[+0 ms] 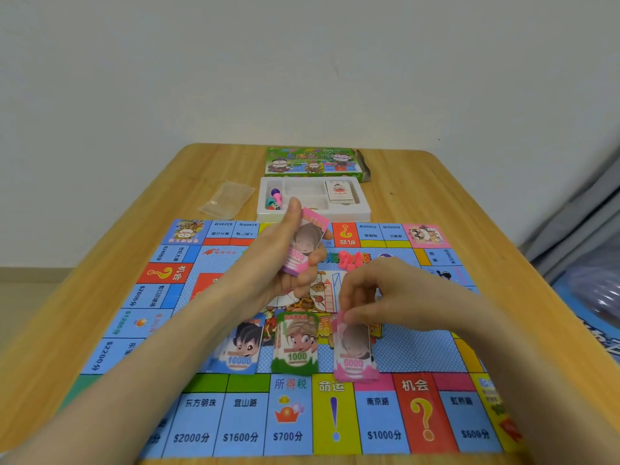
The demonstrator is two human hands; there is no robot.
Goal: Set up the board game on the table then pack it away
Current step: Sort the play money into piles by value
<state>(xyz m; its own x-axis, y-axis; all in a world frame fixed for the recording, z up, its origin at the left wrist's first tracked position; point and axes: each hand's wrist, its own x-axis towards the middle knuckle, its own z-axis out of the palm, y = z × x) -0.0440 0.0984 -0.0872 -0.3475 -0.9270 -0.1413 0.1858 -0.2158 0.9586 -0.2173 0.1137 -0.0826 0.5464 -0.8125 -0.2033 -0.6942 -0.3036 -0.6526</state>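
The game board (pixel 419 350) lies open and flat on the wooden table (pixel 469 203) and covers most of its near part. Three piles of paper money stand in a row on the near half of the board. The blue pile (pixel 240 347) marked 10000 is on the left, the green pile (pixel 297 344) marked 1000 is in the middle, and the pink pile (pixel 354 355) marked 5000 is on the right.

The left hand (pixel 285 253) is raised above the middle of the board. Its fingers and thumb are curled around a bundle of pink notes (pixel 303 245), which it holds almost upright with the printed side toward the camera. The right hand (pixel 369 290) is lower, just above the pink pile. Its fingers are bent close together, and the fingertips pinch the far edge of a pink note (pixel 345 320) that is over this pile. It is not possible to tell if the note already lies flat on the pile.

Some small pink pieces (pixel 352 260) lie on the board behind the right hand. Beyond the far edge of the board stands a white tray (pixel 364 209). It has colored pawns (pixel 275 198) in its left compartment and a stack of cards (pixel 339 193) in its right one. The green box (pixel 312 162) is just behind the tray. A clear plastic bag (pixel 226 198) lies on the table to the left of the tray.
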